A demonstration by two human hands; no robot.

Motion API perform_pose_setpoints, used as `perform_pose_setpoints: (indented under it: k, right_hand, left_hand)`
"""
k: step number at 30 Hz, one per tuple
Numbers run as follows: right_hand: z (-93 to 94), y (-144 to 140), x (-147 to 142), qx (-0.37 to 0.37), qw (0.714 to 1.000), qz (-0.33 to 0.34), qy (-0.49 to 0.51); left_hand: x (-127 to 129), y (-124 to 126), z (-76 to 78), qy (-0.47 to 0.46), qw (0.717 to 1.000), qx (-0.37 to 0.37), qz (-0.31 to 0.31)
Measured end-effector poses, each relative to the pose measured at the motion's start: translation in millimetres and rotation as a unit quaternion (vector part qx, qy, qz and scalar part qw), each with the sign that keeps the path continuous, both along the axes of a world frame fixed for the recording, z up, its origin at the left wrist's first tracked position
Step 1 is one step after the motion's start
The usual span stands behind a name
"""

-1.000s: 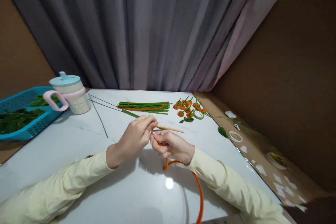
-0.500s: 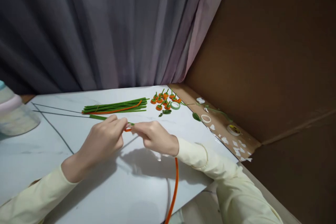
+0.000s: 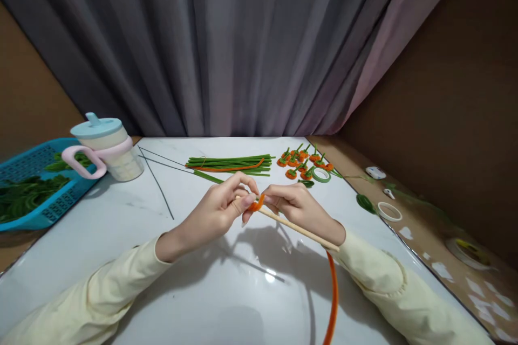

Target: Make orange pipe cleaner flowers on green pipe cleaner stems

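**Orange pipe cleaner pinched against a wooden stick**

White marble tabletop [image 3: 121,226] under a grey curtain [image 3: 226,43], brown board to the right. Compared with half a second ago, the view has swung back left, so the lidded cup [image 3: 106,146] and the blue basket [image 3: 38,186] are in sight again, and the wooden stick [image 3: 301,230] now shows, slanting from the pinch down toward the right wrist; the hands sit a little higher and closer to centre.

Where the orange pipe cleaner [image 3: 332,302] passes under the right hand is hidden, and its lower end is cut off by the frame's bottom edge. Whether it winds round the stick cannot be made out.

Left hand [image 3: 214,213] has thumb and fingers closed on the stick's upper end and the pipe cleaner's orange tip. Right hand [image 3: 299,209] pinches shut on the same orange tip, fingertips almost touching the left's. Beyond the pinch lie a bundle of green pipe cleaners [image 3: 230,164], small orange flowers [image 3: 301,161] and a green tape roll [image 3: 321,174].
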State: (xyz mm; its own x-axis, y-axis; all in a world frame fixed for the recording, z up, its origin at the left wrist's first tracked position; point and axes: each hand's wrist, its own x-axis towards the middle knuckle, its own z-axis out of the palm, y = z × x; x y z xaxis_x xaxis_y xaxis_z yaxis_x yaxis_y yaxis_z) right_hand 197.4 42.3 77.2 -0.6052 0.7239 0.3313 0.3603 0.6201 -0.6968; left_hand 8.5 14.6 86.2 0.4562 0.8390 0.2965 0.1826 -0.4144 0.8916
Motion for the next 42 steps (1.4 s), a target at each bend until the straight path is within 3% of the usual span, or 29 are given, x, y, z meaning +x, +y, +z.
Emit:
perform_pose_setpoints:
  k: [4,8,11,14,16,17,19,21,24,26,28,30,33,38,42]
  right_hand:
    - [-3.2,-2,-5,-0.146,0.988,0.041,0.041]
    - [-12.8,-7,-11,-0.289,0.947,0.076,0.119]
    - [-20.1,-16,-19,-0.374,0.901,0.075,0.209]
    - [-24.5,-27,-27,-0.48,0.83,0.109,0.263]
    - [-24.0,-33,-30,-0.503,0.817,0.118,0.256]
    - [-22.4,-36,-31,-0.485,0.834,0.106,0.239]
    - [-16.9,-39,-30,-0.401,0.895,0.064,0.183]
    - [-10.2,-39,-24,-0.281,0.954,0.028,0.096]
    - [-2.8,-33,-12,-0.056,0.997,-0.005,-0.045]
    - [-1.2,-24,-3,0.102,0.987,-0.048,-0.118]
    - [-1.6,-14,4,0.199,0.964,-0.085,-0.155]
    - [-2.7,-4,8,0.212,0.962,-0.083,-0.15]
    - [-4.1,6,8,0.16,0.982,-0.039,-0.096]
    - [-8.8,7,3,0.162,0.984,-0.068,-0.025]
    - [-18.6,6,-3,0.132,0.985,-0.107,0.009]
  left_hand:
    - [2,-4,1.1,-0.025,0.999,-0.032,-0.036]
    - [3,-8,0.8,0.016,1.0,0.023,-0.011]
    - [3,-10,0.1,0.063,0.982,0.174,0.041]
    - [1,-7,0.7,0.099,0.931,0.339,0.098]
    - [-3,-2,-0.2,0.123,0.893,0.412,0.134]
    - [-5,1,-1.7,0.138,0.872,0.444,0.153]
    - [-8,9,-6.9,0.183,0.832,0.492,0.18]
    - [-10,16,-13.9,0.241,0.82,0.487,0.179]
    - [-9,21,-20.6,0.283,0.856,0.405,0.155]
    - [-6,20,-18.8,0.275,0.9,0.313,0.128]
    - [-4,16,-12.3,0.256,0.944,0.191,0.083]
    - [-4,11,-4.2,0.23,0.97,0.074,0.022]
    - [-5,6,3.2,0.151,0.988,-0.01,-0.04]
    - [-4,7,-0.2,0.033,0.995,-0.077,-0.06]
    - [-1,9,-5.2,-0.038,0.996,-0.065,-0.051]
